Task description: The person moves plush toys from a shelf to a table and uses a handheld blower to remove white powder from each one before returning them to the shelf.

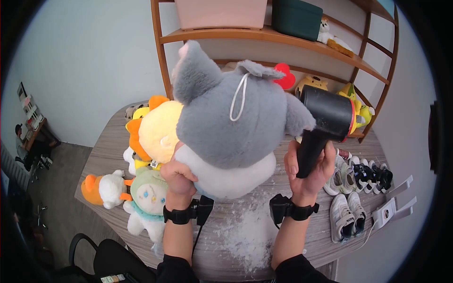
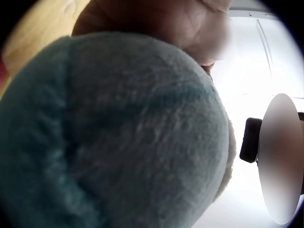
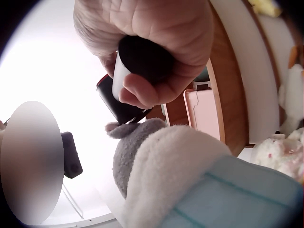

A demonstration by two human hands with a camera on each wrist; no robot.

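Observation:
A large grey and white plush toy (image 1: 231,122) is held up over the table, its back with a white cord loop facing the head view. My left hand (image 1: 179,177) grips its lower left side; in the left wrist view that hand (image 2: 156,23) lies against the pale blue cloth part (image 2: 147,128). My right hand (image 1: 311,165) is curled round the handle of a black hair dryer (image 1: 325,113), whose barrel is beside the toy's right-hand grey limb. The right wrist view shows the fingers round the handle end (image 3: 145,59) above the toy (image 3: 175,156).
Several plush toys (image 1: 151,193) lie at the left of the table (image 1: 104,155). White powder or fluff (image 1: 247,240) is scattered at the front. Shoes (image 1: 342,219) and a white device (image 1: 384,212) stand at the right. A wooden shelf (image 1: 222,34) with boxes stands behind.

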